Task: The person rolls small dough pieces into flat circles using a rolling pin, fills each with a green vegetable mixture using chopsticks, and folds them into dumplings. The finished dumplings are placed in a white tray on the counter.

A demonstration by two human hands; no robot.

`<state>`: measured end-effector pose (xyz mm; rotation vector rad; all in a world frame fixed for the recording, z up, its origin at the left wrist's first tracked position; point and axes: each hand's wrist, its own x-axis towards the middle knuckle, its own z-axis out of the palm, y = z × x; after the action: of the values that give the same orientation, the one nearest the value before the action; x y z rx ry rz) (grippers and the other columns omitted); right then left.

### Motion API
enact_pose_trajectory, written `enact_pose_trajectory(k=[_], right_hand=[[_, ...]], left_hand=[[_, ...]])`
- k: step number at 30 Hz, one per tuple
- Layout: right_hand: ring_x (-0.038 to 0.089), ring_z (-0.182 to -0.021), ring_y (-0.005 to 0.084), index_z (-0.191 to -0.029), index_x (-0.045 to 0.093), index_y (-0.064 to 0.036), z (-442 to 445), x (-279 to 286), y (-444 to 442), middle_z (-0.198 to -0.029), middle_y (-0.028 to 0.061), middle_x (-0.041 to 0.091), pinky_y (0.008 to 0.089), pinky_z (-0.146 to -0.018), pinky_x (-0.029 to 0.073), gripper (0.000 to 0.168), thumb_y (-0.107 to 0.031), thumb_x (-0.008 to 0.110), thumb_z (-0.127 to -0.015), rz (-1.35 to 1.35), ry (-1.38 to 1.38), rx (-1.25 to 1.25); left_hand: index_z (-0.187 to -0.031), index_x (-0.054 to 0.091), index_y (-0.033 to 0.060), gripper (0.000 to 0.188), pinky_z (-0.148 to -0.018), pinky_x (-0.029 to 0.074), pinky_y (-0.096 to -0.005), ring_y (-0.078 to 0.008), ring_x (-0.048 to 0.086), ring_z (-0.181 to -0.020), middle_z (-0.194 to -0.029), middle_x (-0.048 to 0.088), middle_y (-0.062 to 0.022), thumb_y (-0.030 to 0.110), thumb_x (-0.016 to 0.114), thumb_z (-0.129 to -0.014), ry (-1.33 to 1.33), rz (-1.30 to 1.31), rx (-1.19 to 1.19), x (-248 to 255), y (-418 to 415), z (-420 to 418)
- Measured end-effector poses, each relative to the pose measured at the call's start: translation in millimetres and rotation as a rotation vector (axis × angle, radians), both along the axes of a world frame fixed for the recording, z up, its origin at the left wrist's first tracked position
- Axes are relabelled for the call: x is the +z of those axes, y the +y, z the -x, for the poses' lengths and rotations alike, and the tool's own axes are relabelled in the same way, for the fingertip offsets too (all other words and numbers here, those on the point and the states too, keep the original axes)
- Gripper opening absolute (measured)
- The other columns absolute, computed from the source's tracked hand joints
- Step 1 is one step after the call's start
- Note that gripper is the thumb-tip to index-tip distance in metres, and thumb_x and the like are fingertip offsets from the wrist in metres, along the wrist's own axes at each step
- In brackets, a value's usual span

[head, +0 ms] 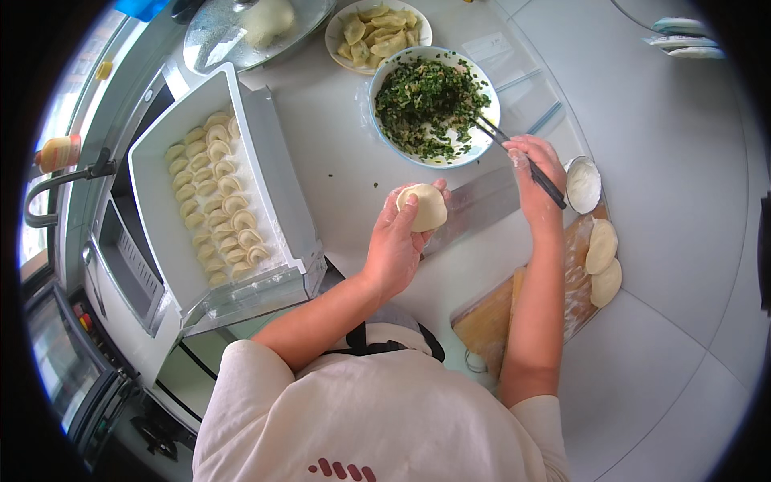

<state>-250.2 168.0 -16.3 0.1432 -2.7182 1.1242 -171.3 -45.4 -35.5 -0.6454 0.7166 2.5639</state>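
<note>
A round dumpling wrapper (pixel 426 208) lies across the palm of my left hand (pixel 400 226), my thumb pressing on its edge. No filling shows on it. My right hand (pixel 536 172) grips a pair of dark chopsticks (pixel 501 136), whose tips reach into a white bowl (pixel 489 114) with a blue rim. Inside the bowl is chopped green vegetable filling (pixel 421 93), with the bowl's bottom partly bare on the near right side. Left of my hands, a grey-white drawer-like bin (pixel 144 169) holds rows of folded dumplings (pixel 220 202) on flour.
A plate of cooked-looking dumplings (pixel 379 37) stands behind the bowl. A glass lid (pixel 217 36) covers pale dough at the back left. To the right are a small bowl of flour (pixel 584 187) and a floured wooden board (pixel 577 265) with flat wrappers (pixel 602 247). A faucet (pixel 66 175) rises at far left.
</note>
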Motion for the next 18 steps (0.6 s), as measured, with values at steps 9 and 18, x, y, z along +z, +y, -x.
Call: enact_pose_trajectory(k=[9,18], right_hand=[[0.064,-0.095,0.0262,-0.095,0.071,-0.005,-6.8,-29.5,-31.5,-0.099,0.0099,0.068,0.0344,-0.084,0.05,0.011,-0.013,0.066,-0.089,0.179,0.052,0.043],[0.065,-0.096,0.0257,-0.096,0.07,-0.004,-3.3,-27.2,-17.5,-0.099,0.0114,0.069,0.0345,-0.086,0.051,0.012,-0.012,0.068,-0.088,0.111,0.109,-0.05]], left_hand=[[-0.137,0.041,0.0031,0.039,-0.111,0.039,-0.0382,-0.0282,0.047,-0.131,-0.143,0.046,-0.0149,0.022,0.043,-0.103,-0.038,0.069,-0.015,20.8,-12.2,5.2],[-0.145,0.032,0.0012,0.048,-0.111,0.039,-0.0377,-0.0277,0.044,-0.134,-0.147,0.041,-0.0155,0.021,0.045,-0.103,0.013,0.04,-0.026,25.5,-25.1,6.0]])
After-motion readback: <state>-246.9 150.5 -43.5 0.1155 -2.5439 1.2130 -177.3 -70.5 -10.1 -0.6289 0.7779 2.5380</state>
